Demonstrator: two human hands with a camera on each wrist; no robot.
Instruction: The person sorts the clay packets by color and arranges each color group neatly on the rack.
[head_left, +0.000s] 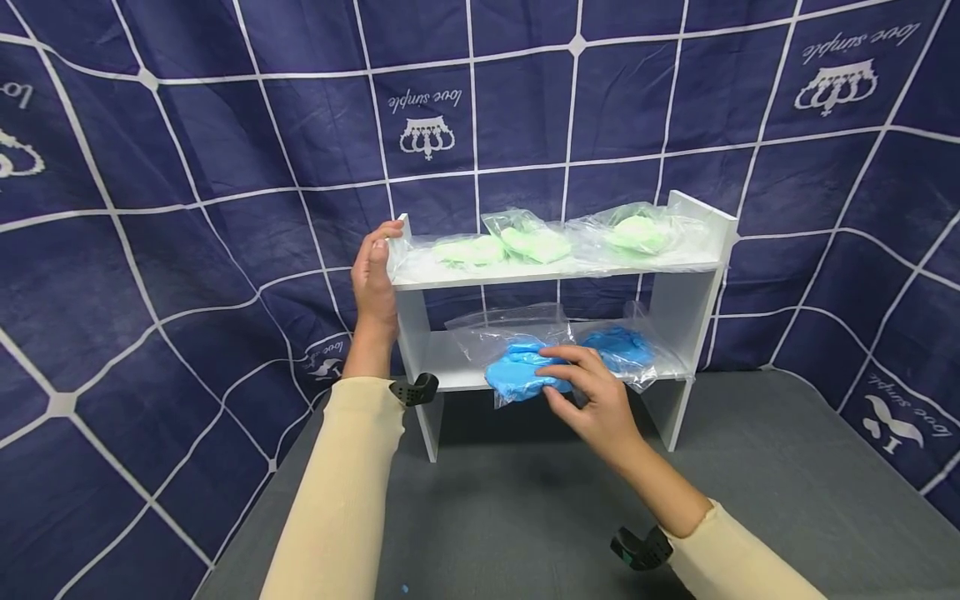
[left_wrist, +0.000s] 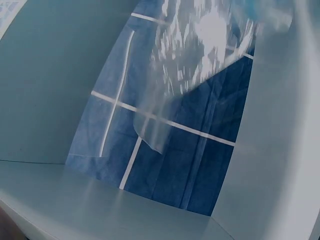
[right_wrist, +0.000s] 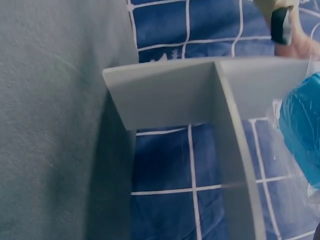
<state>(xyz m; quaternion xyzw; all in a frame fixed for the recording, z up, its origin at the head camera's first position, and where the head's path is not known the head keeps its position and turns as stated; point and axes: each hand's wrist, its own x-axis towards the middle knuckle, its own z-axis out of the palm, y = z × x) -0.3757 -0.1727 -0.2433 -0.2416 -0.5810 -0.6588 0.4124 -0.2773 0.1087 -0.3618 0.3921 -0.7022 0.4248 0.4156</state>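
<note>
My right hand [head_left: 596, 400] pinches a clear plastic bag with a crumpled blue item [head_left: 521, 371] inside, at the front edge of the lower board. In the right wrist view, this blue bagged item [right_wrist: 302, 127] shows at the right edge. A second bag with darker blue contents [head_left: 618, 346] lies on the lower board, just behind the right hand. My left hand [head_left: 373, 279] holds the upper left side of a small white shelf [head_left: 480, 277], thumb towards me. The left wrist view shows a blurred clear bag [left_wrist: 175, 65] inside the shelf opening.
Several clear bags with pale green contents [head_left: 536, 243] lie along the top board. The shelf stands on a dark grey surface [head_left: 510, 517]. A blue curtain with white grid lines [head_left: 525, 108] hangs behind it and at both sides.
</note>
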